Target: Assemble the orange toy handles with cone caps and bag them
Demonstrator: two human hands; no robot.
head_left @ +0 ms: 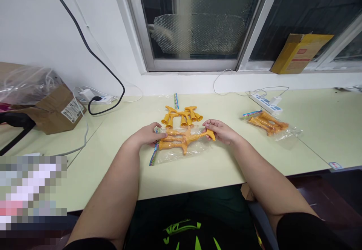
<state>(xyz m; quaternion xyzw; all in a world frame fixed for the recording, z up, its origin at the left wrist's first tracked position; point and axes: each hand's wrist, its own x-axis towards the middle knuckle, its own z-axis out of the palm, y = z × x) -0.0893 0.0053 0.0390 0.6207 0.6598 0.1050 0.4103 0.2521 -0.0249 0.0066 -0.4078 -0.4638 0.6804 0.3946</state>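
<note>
A clear plastic bag (169,158) with a colourful printed strip lies on the table before me, several orange plastic T-handled pieces (172,139) inside it. My left hand (148,134) is closed on the bag's strip end, thumb over the pieces. At the bag's other end, my right hand (222,131) pinches an orange T-handled piece (209,134). The handle of that piece sticks out toward the right; its shaft reaches into the bag. Just beyond the bag sit several loose orange pieces (183,120) with flared cup-like ends, next to another printed strip (176,101).
To the right lies another filled bag of orange pieces (267,123), near a white power strip (266,103). A cardboard box (53,108) and a black cable (106,110) occupy the left. A yellow carton (301,54) leans on the window.
</note>
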